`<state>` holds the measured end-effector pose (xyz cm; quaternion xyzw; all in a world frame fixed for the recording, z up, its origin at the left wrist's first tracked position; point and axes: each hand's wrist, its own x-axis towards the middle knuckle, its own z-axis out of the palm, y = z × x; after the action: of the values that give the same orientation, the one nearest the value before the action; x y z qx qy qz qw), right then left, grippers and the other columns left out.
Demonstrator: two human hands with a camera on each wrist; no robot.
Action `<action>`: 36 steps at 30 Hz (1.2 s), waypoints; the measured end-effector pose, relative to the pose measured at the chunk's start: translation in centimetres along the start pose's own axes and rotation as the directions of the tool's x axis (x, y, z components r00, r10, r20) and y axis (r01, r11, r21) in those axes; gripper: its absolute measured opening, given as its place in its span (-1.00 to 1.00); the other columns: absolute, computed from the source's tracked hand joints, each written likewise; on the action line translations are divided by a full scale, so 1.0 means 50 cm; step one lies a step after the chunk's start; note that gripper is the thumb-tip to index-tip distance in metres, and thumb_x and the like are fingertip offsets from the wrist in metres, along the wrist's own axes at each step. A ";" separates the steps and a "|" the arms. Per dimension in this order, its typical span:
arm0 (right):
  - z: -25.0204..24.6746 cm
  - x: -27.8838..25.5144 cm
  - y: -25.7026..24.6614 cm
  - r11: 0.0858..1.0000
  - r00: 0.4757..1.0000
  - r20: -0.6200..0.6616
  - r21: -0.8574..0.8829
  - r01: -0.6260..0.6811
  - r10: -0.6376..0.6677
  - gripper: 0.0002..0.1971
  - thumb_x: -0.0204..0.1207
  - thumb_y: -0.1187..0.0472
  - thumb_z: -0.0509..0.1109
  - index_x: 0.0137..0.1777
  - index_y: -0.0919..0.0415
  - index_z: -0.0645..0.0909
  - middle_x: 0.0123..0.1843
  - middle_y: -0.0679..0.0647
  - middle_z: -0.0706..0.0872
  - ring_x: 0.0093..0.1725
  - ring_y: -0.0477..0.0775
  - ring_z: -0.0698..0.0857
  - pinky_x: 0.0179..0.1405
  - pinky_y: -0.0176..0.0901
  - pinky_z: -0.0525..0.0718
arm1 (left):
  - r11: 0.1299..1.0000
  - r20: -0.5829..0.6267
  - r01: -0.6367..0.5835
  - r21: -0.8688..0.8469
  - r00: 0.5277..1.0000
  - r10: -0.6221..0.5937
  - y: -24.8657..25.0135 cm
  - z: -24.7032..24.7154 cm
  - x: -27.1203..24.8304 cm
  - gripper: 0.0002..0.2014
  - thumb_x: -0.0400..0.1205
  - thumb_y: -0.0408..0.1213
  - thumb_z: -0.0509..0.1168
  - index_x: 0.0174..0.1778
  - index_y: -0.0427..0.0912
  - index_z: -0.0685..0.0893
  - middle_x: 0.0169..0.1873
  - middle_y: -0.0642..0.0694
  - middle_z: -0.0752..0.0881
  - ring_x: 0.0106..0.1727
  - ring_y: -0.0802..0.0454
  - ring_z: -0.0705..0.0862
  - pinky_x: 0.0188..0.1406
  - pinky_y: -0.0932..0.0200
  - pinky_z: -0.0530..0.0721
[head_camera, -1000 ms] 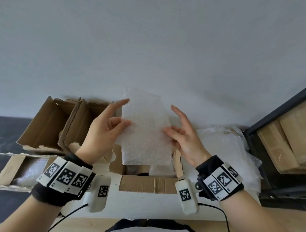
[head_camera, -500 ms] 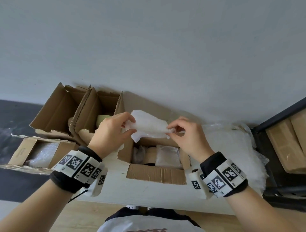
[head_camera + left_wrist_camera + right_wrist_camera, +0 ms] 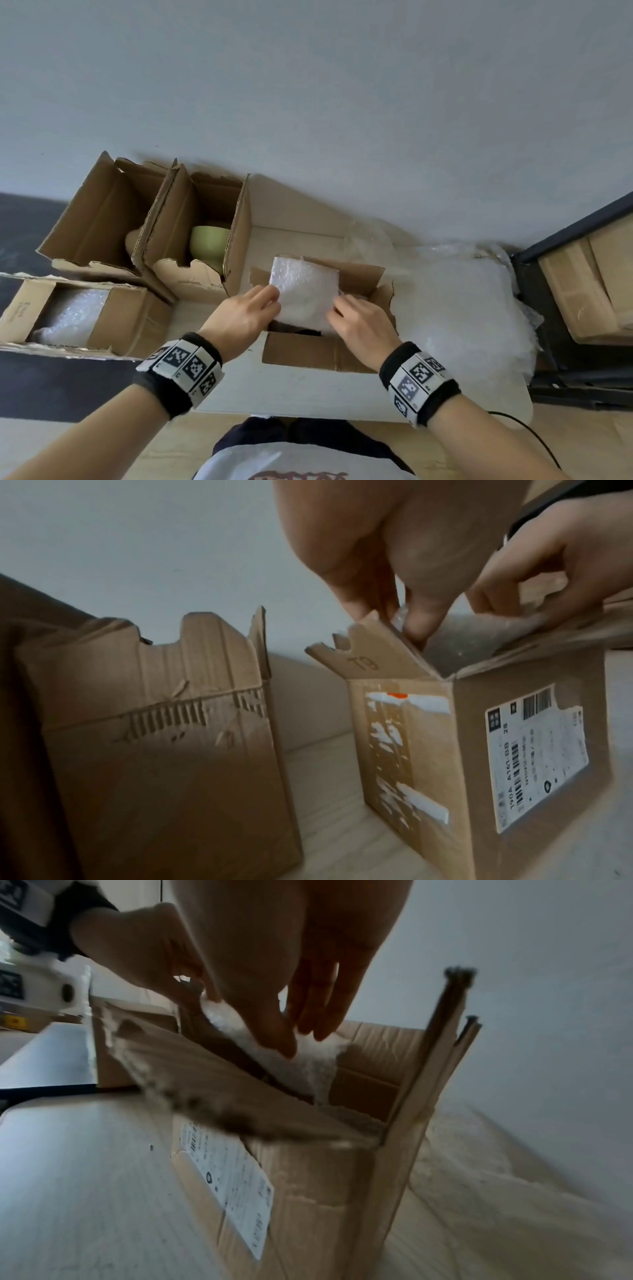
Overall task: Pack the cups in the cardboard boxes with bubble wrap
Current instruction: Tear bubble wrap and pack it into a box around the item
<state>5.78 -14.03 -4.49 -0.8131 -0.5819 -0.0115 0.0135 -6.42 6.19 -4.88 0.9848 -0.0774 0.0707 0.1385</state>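
Observation:
A folded sheet of bubble wrap (image 3: pixel 305 294) lies over the mouth of the open middle cardboard box (image 3: pixel 308 354). My left hand (image 3: pixel 274 301) pinches the sheet's left edge. My right hand (image 3: pixel 337 308) pinches its right edge. In the left wrist view my left hand's fingertips (image 3: pixel 411 626) reach just inside the box (image 3: pixel 514 750) behind its side flap. In the right wrist view my right hand (image 3: pixel 294 1034) pushes the wrap (image 3: pixel 308 1061) down between the flaps. A green cup (image 3: pixel 207 243) stands in the box behind on the left. What the middle box holds is hidden under the sheet.
Another open box (image 3: pixel 102 219) at the far left holds a beige cup (image 3: pixel 133 240). A front-left box (image 3: pixel 133 322) holds bubble wrap. A pile of bubble wrap (image 3: pixel 455 308) lies right of the middle box. A black shelf frame (image 3: pixel 534 308) stands at the right. The wall is close behind.
The sheet was held up flat, then folded between both hands. Both hands have now lowered it onto the middle box's opening.

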 end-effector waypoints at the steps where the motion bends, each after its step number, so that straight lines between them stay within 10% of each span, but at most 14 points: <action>1: 0.005 0.005 -0.003 0.999 0.997 0.076 0.007 -0.034 0.033 -0.81 0.23 0.40 0.61 -0.25 0.20 0.68 -0.25 0.08 0.66 -0.32 0.01 0.64 -0.47 -0.25 0.62 | 1.000 0.021 -0.013 0.010 1.000 0.013 -0.004 0.007 0.002 -0.72 0.19 -0.68 0.51 -0.33 -0.31 0.65 -0.24 -0.19 0.65 -0.37 -0.06 0.59 -0.70 0.11 0.57; 7: 0.004 0.021 0.015 0.945 0.903 0.406 0.214 -0.247 0.143 -0.79 0.51 0.47 0.31 0.06 0.22 0.64 0.12 0.07 0.56 0.09 0.11 0.60 -0.14 -0.15 0.57 | 1.000 0.142 0.002 0.002 0.990 -0.002 -0.020 0.025 0.006 -0.83 0.31 -0.47 0.48 -0.26 -0.13 0.78 -0.14 -0.05 0.72 -0.15 -0.04 0.69 -0.32 0.12 0.71; 13: -0.039 0.043 0.051 0.885 0.933 0.289 0.347 -0.309 0.212 -0.61 0.60 0.37 0.27 0.37 0.05 0.59 0.37 -0.04 0.57 0.24 0.01 0.62 0.12 -0.05 0.66 | 0.999 0.098 0.024 -0.035 0.995 -0.021 -0.019 0.021 0.031 -0.86 0.40 -0.52 0.47 -0.16 -0.27 0.75 0.14 -0.27 0.71 0.14 -0.22 0.71 -0.08 -0.07 0.77; 22: 0.014 0.128 0.032 0.961 0.708 0.699 0.116 -0.250 0.099 -0.41 0.50 0.11 0.45 0.50 -0.03 0.35 0.40 0.09 0.49 0.27 0.19 0.58 0.14 0.10 0.65 | 0.996 0.207 -0.047 0.077 0.978 0.030 -0.027 0.043 0.065 -0.84 0.36 -0.27 0.53 -0.22 -0.13 0.71 -0.18 -0.06 0.79 -0.12 -0.04 0.78 0.10 0.12 0.70; 31: 0.042 0.140 0.017 0.974 0.704 0.698 0.040 -0.221 0.131 -0.44 0.53 0.16 0.40 0.51 0.01 0.35 0.36 0.12 0.47 0.33 0.23 0.51 0.10 0.14 0.60 | 0.955 0.582 -0.215 0.204 0.811 0.058 -0.063 0.075 0.077 -0.49 0.72 0.04 -0.12 0.18 -0.10 0.70 0.24 0.05 0.68 0.35 0.02 0.47 0.60 0.13 -0.05; 36: 0.013 0.088 0.040 0.936 0.821 0.563 0.230 -0.267 0.096 -0.49 0.52 0.29 0.39 0.47 0.14 0.43 0.40 0.13 0.47 0.30 0.20 0.55 0.16 0.09 0.62 | 0.987 0.467 -0.136 0.083 0.880 0.082 -0.058 0.065 0.060 -0.37 0.65 0.13 -0.31 0.09 0.04 0.69 0.17 0.13 0.68 0.32 0.09 0.51 0.59 0.17 -0.13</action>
<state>9.10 -10.51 -5.02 -0.8234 -0.4755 0.3085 -0.0284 -2.62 7.64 -8.25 0.9736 -0.1593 -0.1537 0.0558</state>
